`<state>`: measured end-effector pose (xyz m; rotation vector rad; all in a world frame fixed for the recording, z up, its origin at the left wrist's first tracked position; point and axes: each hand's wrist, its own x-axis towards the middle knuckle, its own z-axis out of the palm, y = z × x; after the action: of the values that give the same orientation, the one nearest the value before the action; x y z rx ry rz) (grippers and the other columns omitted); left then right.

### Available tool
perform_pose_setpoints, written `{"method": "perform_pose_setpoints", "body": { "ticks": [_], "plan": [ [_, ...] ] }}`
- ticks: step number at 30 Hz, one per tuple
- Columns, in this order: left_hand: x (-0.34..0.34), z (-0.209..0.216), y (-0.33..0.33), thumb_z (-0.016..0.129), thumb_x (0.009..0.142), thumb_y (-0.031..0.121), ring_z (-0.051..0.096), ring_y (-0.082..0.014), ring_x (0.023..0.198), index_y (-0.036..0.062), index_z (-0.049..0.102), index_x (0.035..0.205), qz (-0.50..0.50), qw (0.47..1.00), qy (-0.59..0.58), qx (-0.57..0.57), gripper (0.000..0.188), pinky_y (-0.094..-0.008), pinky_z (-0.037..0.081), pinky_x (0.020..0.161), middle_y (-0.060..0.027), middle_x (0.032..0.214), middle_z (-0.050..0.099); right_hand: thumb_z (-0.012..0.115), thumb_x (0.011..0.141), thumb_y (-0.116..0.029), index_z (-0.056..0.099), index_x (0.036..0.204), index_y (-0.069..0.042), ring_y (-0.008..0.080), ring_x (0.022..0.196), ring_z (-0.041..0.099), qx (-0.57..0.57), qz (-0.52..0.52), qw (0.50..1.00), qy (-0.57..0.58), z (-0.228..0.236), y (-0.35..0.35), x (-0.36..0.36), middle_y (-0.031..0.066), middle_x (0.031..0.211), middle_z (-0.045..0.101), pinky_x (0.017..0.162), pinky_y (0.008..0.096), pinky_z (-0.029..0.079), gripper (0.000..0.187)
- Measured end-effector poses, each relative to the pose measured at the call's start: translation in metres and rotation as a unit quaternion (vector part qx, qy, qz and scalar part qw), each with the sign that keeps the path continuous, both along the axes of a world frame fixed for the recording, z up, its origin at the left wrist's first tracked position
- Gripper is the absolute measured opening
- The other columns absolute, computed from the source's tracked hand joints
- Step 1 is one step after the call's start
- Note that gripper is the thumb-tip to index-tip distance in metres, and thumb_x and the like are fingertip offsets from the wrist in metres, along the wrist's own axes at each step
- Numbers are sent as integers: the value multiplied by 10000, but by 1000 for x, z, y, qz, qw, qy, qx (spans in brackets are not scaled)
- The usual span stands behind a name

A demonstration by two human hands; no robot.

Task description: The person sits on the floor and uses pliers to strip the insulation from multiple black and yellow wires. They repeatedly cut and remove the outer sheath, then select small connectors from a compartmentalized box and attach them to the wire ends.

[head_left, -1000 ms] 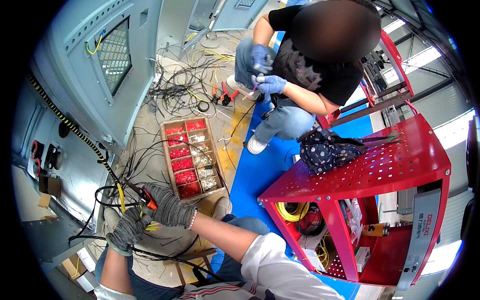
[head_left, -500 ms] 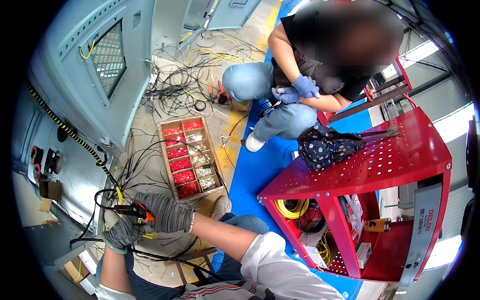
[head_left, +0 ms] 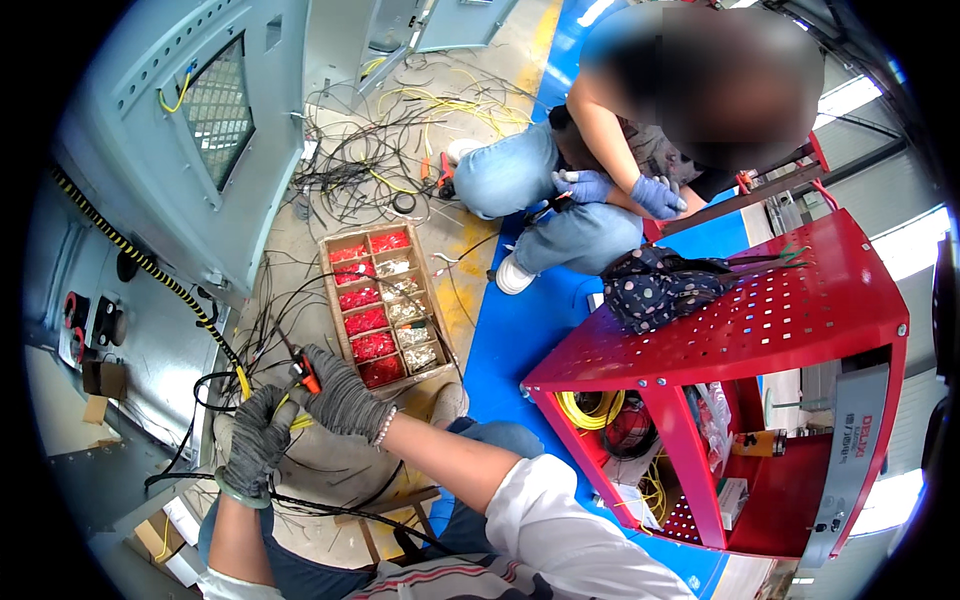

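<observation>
My left hand [head_left: 256, 440], in a grey knit glove, is closed around yellow wires [head_left: 300, 422] whose ends stick out beside the fingers. More yellow [head_left: 243, 383] shows above it, where a black-and-yellow striped cable sleeve [head_left: 150, 262] comes down from the cabinet. In my right hand [head_left: 348, 392], also gloved, is a black-and-orange pliers-like hand tool [head_left: 308, 376], raised just right of the left hand; its jaws are hard to make out. A thick black cable bundle [head_left: 320, 507] passes below my hands, across my lap.
A divided box [head_left: 436, 330] of red and pale small parts stands beyond my right hand. Cut wires [head_left: 365, 150] litter the floor by the grey cabinet door [head_left: 150, 130]. A co-worker in purple gloves [head_left: 657, 196] crouches opposite. A red perforated cart [head_left: 780, 300] stands right.
My right hand with the tool has moved up and right, away from my left hand, which shows more fully now. The co-worker has shifted right, hands now apart.
</observation>
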<state>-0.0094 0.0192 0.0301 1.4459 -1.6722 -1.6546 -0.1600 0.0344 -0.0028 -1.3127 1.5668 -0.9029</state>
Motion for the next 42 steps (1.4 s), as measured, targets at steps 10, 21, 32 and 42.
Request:
{"method": "perform_pose_setpoints", "body": {
  "ticks": [10,21,32,42],
  "plan": [
    [4,-5,-9,572,779,49,535,-135,777,-4,553,960,67,990,94,83,190,-250,438,721,-51,844,574,615,746,-38,462,918,-12,109,712,508,131,-49,971,-194,-6,-8,-1,36,787,518,650,246,466,232],
    [5,-15,-11,541,808,46,513,-102,745,34,524,980,71,993,76,53,173,-212,420,652,-22,836,539,624,734,-98,460,886,-20,160,691,512,-8,-30,993,-114,-1,7,3,73,756,513,654,288,441,236],
    [9,-5,-13,532,823,89,523,-104,820,25,437,1161,69,985,150,47,357,-211,429,715,-24,895,551,563,733,-57,383,1189,-15,254,981,484,-152,117,971,-143,32,29,5,168,1068,481,815,314,412,492],
    [34,-14,-24,571,810,159,573,-104,740,1,591,950,101,969,197,107,212,-207,443,651,-59,833,621,641,588,-109,482,1035,16,334,846,539,-17,68,980,185,1,7,-15,186,902,542,767,385,444,490]
  ]
}}
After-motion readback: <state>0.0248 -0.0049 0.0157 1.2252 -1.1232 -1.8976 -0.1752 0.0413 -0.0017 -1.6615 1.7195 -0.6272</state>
